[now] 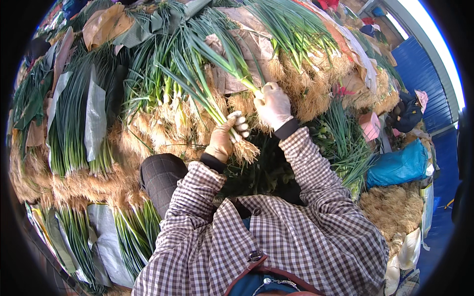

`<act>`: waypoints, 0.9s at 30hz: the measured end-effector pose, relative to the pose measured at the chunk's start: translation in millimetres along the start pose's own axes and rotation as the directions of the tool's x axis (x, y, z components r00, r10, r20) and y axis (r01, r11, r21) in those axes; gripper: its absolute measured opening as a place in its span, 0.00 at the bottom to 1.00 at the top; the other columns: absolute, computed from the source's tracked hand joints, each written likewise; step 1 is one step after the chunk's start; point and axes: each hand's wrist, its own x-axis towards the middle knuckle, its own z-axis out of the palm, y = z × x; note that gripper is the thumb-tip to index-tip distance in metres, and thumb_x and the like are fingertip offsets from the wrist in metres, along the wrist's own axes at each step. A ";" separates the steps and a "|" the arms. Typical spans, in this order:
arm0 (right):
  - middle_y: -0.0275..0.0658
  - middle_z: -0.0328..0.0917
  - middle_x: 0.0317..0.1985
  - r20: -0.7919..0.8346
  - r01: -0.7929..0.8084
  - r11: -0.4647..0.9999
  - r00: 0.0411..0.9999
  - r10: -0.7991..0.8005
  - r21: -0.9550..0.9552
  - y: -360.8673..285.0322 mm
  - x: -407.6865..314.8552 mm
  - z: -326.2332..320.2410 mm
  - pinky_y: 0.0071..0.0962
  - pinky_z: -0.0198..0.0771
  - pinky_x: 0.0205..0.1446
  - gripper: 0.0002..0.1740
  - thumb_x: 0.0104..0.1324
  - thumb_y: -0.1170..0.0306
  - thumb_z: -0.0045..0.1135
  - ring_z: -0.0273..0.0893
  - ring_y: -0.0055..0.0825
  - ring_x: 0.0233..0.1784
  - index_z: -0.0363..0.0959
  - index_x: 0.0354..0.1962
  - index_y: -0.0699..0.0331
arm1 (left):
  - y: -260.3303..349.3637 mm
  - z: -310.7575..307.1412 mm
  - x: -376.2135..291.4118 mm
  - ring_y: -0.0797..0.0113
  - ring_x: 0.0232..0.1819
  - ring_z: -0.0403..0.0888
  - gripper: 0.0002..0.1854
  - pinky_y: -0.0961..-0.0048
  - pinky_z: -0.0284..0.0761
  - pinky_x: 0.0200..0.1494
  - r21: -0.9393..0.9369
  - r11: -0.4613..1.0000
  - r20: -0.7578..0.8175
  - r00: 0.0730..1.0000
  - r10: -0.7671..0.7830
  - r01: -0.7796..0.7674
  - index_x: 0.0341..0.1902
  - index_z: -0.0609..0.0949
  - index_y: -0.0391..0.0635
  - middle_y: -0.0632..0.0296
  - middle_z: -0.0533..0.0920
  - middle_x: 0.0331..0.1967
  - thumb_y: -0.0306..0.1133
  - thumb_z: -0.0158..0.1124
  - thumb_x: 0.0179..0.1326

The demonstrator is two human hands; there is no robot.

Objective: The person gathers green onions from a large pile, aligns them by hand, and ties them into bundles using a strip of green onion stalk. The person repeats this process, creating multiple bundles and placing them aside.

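Note:
My left hand (222,140), in a pale glove, is closed around a few green onions (212,107). Their tan roots hang below the fist and their leaves point up and to the left. Gripped in my gloved right hand (274,105) is the lower end of a thicker green onion (247,82). Its leaves fan up and left over a brown sheet (237,76), and its root end is hidden by the hand. Beyond both hands lies a heap of green onions (168,87) with bushy roots.
Bundled green onions (70,122) stand at left beside grey plastic strips (95,114). Another pile (303,40) lies at upper right. Loose leaves (344,137) are right of my arm, near a pink roll (369,126) and a blue bag (398,164). A person (405,111) is at far right.

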 end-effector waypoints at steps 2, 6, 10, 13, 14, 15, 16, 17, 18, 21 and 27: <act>0.40 0.67 0.32 0.001 0.082 0.996 0.997 -0.082 0.035 -20.2 -24.4 6.5 0.30 0.64 0.30 0.15 0.50 0.61 0.53 0.65 0.26 0.27 0.68 0.26 0.66 | -5.7 6.8 2.9 0.70 0.28 0.75 0.11 0.79 0.72 0.21 -0.008 1.000 -0.087 0.996 -0.010 0.009 0.40 0.73 0.40 0.60 0.77 0.29 0.33 0.49 0.57; 0.37 0.69 0.38 0.064 0.194 0.942 0.974 -0.219 0.276 -32.4 -41.8 21.4 0.33 0.64 0.40 0.15 0.51 0.58 0.51 0.69 0.35 0.38 0.71 0.32 0.58 | -14.0 -27.1 17.3 0.74 0.12 0.68 0.08 0.82 0.65 0.12 0.048 0.999 -0.218 0.976 -0.004 0.015 0.31 0.75 0.42 0.65 0.75 0.19 0.34 0.53 0.55; 0.32 0.71 0.35 0.198 0.183 0.890 0.938 -0.285 0.419 -14.8 -5.3 31.6 0.26 0.67 0.33 0.09 0.55 0.72 0.41 0.71 0.28 0.28 0.68 0.34 0.55 | -11.7 -28.3 17.6 0.71 0.10 0.68 0.09 0.80 0.66 0.12 0.101 0.994 -0.229 0.973 -0.016 0.040 0.30 0.75 0.40 0.63 0.75 0.20 0.35 0.54 0.54; 0.34 0.69 0.40 0.419 0.224 0.938 0.849 -0.322 0.266 -8.9 13.8 30.6 0.28 0.66 0.41 0.13 0.54 0.70 0.42 0.70 0.35 0.36 0.66 0.39 0.56 | -7.9 -27.4 18.7 0.70 0.10 0.67 0.09 0.79 0.66 0.13 0.103 0.994 -0.186 0.982 -0.022 0.042 0.30 0.74 0.41 0.63 0.75 0.19 0.35 0.53 0.55; 0.33 0.70 0.39 0.404 0.279 0.932 0.844 -0.353 0.232 -8.0 15.9 27.1 0.28 0.66 0.41 0.13 0.55 0.68 0.42 0.71 0.35 0.36 0.66 0.39 0.56 | -7.1 -27.6 19.1 0.70 0.10 0.67 0.09 0.79 0.66 0.13 0.104 0.994 -0.169 0.985 -0.025 0.043 0.30 0.74 0.41 0.63 0.75 0.18 0.35 0.53 0.55; 0.33 0.69 0.39 0.443 0.273 0.930 0.822 -0.358 0.245 -9.0 17.6 24.3 0.28 0.66 0.41 0.13 0.55 0.67 0.43 0.71 0.35 0.36 0.66 0.39 0.56 | -8.6 -23.2 18.9 0.70 0.11 0.68 0.09 0.79 0.65 0.12 0.138 0.989 -0.176 0.984 -0.028 0.053 0.31 0.73 0.41 0.63 0.75 0.18 0.35 0.52 0.55; 0.33 0.69 0.39 0.481 0.265 0.929 0.799 -0.361 0.257 -10.3 19.2 21.4 0.29 0.66 0.41 0.13 0.55 0.66 0.43 0.71 0.34 0.36 0.65 0.39 0.56 | -11.5 -19.2 20.4 0.70 0.12 0.69 0.09 0.79 0.66 0.13 0.076 0.995 -0.198 0.979 -0.047 0.063 0.31 0.73 0.41 0.63 0.75 0.18 0.35 0.51 0.56; 0.33 0.69 0.39 0.518 0.256 0.928 0.774 -0.364 0.269 -10.8 20.2 20.3 0.29 0.66 0.41 0.14 0.55 0.65 0.43 0.71 0.34 0.36 0.65 0.40 0.56 | -13.7 -17.1 22.0 0.70 0.13 0.70 0.09 0.79 0.66 0.13 0.013 0.997 -0.218 0.974 -0.068 0.073 0.31 0.73 0.41 0.63 0.74 0.18 0.35 0.50 0.56; 0.32 0.68 0.41 0.552 0.289 0.925 0.743 -0.378 0.245 -10.4 19.0 22.4 0.29 0.65 0.42 0.15 0.55 0.63 0.43 0.71 0.34 0.36 0.65 0.40 0.57 | -14.3 -20.1 22.9 0.70 0.14 0.70 0.09 0.78 0.67 0.14 0.062 0.995 -0.215 0.975 -0.059 0.073 0.31 0.73 0.40 0.62 0.74 0.18 0.35 0.49 0.57; 0.31 0.66 0.43 0.537 0.459 0.876 0.706 -0.462 0.149 -6.0 9.7 22.0 0.29 0.65 0.41 0.16 0.55 0.61 0.44 0.71 0.32 0.36 0.65 0.41 0.56 | -16.0 -34.3 26.7 0.70 0.16 0.71 0.10 0.77 0.69 0.17 0.158 0.987 -0.197 0.980 0.005 0.026 0.32 0.73 0.39 0.62 0.75 0.20 0.34 0.47 0.58; 0.40 0.71 0.27 0.383 0.361 0.930 0.851 -0.359 0.068 24.2 36.0 16.3 0.31 0.68 0.36 0.11 0.56 0.65 0.41 0.72 0.30 0.26 0.67 0.32 0.62 | 1.8 -30.7 16.4 0.69 0.22 0.75 0.11 0.77 0.75 0.24 -0.127 0.989 -0.110 0.992 0.059 -0.073 0.37 0.73 0.35 0.57 0.76 0.25 0.32 0.47 0.57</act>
